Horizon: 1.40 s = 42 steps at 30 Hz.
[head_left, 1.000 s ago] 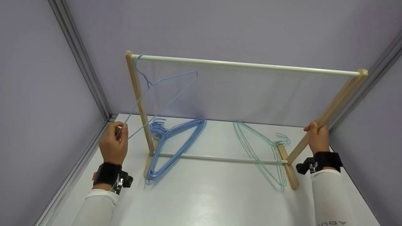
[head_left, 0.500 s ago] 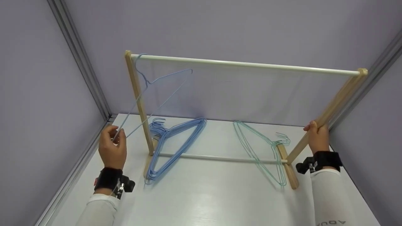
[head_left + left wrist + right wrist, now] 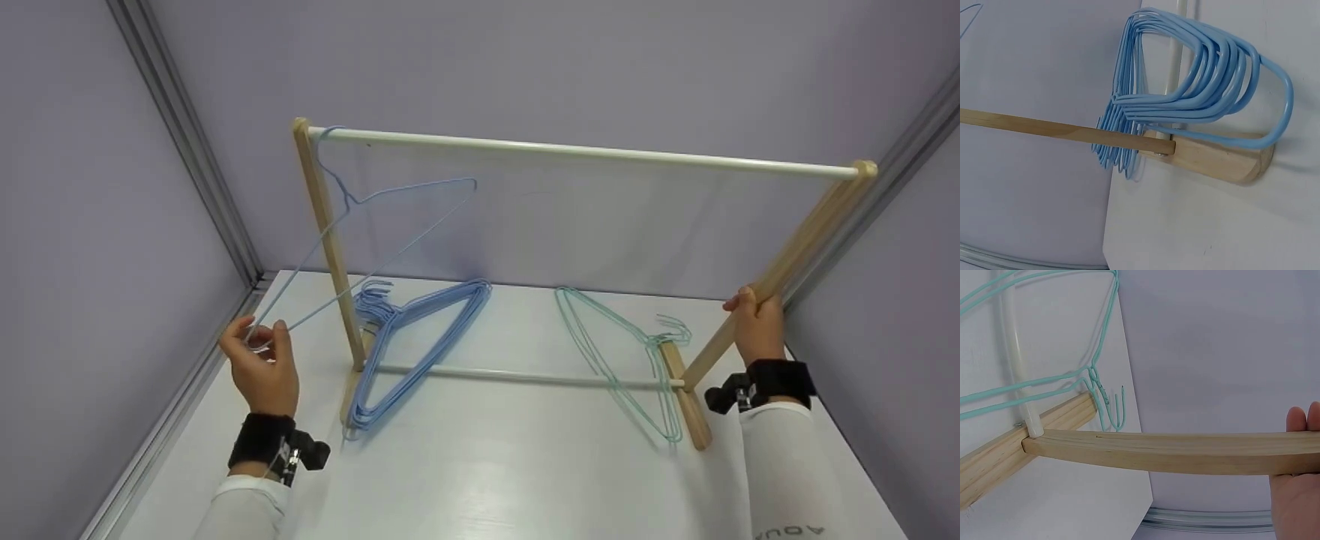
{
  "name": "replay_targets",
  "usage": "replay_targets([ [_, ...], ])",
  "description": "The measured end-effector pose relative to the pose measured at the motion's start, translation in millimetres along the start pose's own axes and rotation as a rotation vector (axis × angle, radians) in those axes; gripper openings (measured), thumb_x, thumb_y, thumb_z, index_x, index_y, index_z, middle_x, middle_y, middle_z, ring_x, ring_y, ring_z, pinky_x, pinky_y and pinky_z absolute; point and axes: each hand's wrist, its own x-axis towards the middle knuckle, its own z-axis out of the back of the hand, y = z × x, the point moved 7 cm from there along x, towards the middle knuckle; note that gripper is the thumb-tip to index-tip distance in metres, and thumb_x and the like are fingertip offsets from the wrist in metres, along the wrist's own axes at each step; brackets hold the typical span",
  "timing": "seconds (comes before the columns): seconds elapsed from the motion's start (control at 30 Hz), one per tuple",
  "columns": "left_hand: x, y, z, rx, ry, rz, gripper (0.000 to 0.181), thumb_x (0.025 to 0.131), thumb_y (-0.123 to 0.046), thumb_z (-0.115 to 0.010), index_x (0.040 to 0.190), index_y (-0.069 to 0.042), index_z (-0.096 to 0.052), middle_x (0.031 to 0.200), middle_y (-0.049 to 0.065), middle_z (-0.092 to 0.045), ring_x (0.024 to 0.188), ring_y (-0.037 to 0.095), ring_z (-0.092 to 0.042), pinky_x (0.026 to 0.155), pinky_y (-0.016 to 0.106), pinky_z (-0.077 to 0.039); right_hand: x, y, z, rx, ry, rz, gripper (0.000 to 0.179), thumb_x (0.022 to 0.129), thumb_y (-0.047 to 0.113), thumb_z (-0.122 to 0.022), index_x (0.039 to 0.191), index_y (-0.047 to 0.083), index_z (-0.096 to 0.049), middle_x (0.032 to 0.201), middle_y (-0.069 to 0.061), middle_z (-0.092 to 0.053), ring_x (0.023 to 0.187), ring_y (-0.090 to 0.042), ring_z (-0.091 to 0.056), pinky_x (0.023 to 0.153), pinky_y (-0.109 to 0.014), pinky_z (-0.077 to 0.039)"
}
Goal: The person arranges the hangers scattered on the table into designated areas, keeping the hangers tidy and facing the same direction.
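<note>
Because the table (image 3: 480,487) bears only a slim-framed rack (image 3: 808,225), bracing it seems sound practice. White rail (image 3: 570,150) spans the top. A stack of blue hangers (image 3: 444,298) lies at the left foot. Single blue hanger (image 3: 346,199): hook over rail's left end, body angled toward the person. Hands: right hand (image 3: 759,330) grips right post; left hand (image 3: 262,379) curls fingers round the hanger's near corner. Advise guiding that corner gently, hook seated, no tugging.
</note>
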Motion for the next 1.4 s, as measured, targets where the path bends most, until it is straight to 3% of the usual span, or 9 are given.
replay_targets([
  [0.27, -5.7, 6.2, 0.3, -0.043, -0.006, 0.035, 0.035, 0.103, -0.011, -0.056, 0.133, 0.0, -0.043, 0.096, -0.013, -0.048, 0.084, 0.003, -0.051, 0.072, 0.016, -0.041, -1.8, 1.8, -1.8, -0.012, 0.015, 0.007, 0.036, 0.11, 0.031, -0.031, 0.104, 0.003, -0.052, 0.099, -0.002, -0.052, 0.095, -0.011, -0.044, 0.09, -0.029, -0.032],
  [0.4, -9.3, 10.3, -2.8, -0.084, -0.008, 0.1, 0.041, 0.105, -0.014, -0.052, 0.14, 0.002, -0.037, 0.098, -0.01, -0.048, 0.085, 0.002, -0.05, 0.071, 0.015, -0.041, -2.2, 1.4, -1.5, -0.01, 0.015, -0.006, 0.036, 0.11, 0.032, -0.031, 0.103, 0.004, -0.052, 0.099, -0.002, -0.052, 0.094, -0.011, -0.044, 0.089, -0.029, -0.032],
  [0.6, -16.9, 25.1, -5.3, -0.081, 0.041, 0.119, 0.043, 0.104, -0.021, -0.056, 0.138, -0.003, -0.038, 0.097, -0.007, -0.048, 0.08, 0.004, -0.05, 0.069, 0.016, -0.04, -1.7, -1.2, -2.6, -0.018, 0.02, -0.016, 0.034, 0.11, 0.033, -0.03, 0.107, 0.006, -0.051, 0.098, -0.001, -0.053, 0.092, -0.01, -0.044, 0.088, -0.03, -0.033],
  [0.7, -23.2, 29.1, -9.5, -0.013, 0.106, 0.088, 0.044, 0.104, -0.02, -0.058, 0.138, 0.0, -0.038, 0.1, -0.003, -0.05, 0.079, 0.003, -0.049, 0.069, 0.017, -0.04, -1.5, -0.6, -2.1, -0.006, 0.013, -0.004, 0.034, 0.111, 0.032, -0.031, 0.106, 0.005, -0.051, 0.097, 0.0, -0.052, 0.092, -0.01, -0.043, 0.088, -0.029, -0.033],
  [0.83, -32.5, 36.2, -20.6, 0.097, 0.218, 0.064, 0.046, 0.104, -0.019, -0.058, 0.138, 0.003, -0.036, 0.106, 0.01, -0.05, 0.081, 0.008, -0.05, 0.069, 0.018, -0.04, -1.4, 1.2, -1.0, 0.022, -0.004, 0.025, 0.034, 0.111, 0.03, -0.032, 0.103, 0.003, -0.05, 0.091, 0.003, -0.052, 0.092, -0.01, -0.043, 0.088, -0.028, -0.032],
  [1.03, -45.7, 50.0, -42.0, 0.207, 0.385, 0.131, 0.045, 0.106, -0.021, -0.054, 0.138, 0.004, -0.035, 0.112, 0.021, -0.045, 0.083, 0.027, -0.052, 0.071, 0.032, -0.042, -2.7, 0.4, -0.8, 0.021, -0.012, 0.037, 0.028, 0.111, 0.027, -0.032, 0.105, 0.005, -0.049, 0.086, 0.006, -0.054, 0.091, -0.008, -0.046, 0.089, -0.027, -0.033],
  [1.23, -62.5, 59.7, -62.3, 0.279, 0.597, 0.223, 0.048, 0.107, -0.026, -0.05, 0.137, 0.008, -0.033, 0.113, 0.028, -0.046, 0.09, 0.038, -0.055, 0.078, 0.047, -0.045, -3.8, 0.9, -0.8, 0.024, -0.013, 0.032, 0.026, 0.111, 0.027, -0.033, 0.106, 0.006, -0.048, 0.086, 0.005, -0.054, 0.092, -0.009, -0.047, 0.09, -0.027, -0.033],
  [1.4, -75.2, 66.4, -73.5, 0.367, 0.752, 0.245, 0.044, 0.102, -0.024, -0.06, 0.129, 0.005, -0.043, 0.114, 0.029, -0.048, 0.094, 0.042, -0.056, 0.084, 0.055, -0.046, -4.3, 2.2, -0.8, 0.016, 0.001, 0.019, 0.028, 0.111, 0.029, -0.032, 0.112, 0.006, -0.047, 0.09, 0.004, -0.054, 0.095, -0.009, -0.045, 0.091, -0.028, -0.032],
])
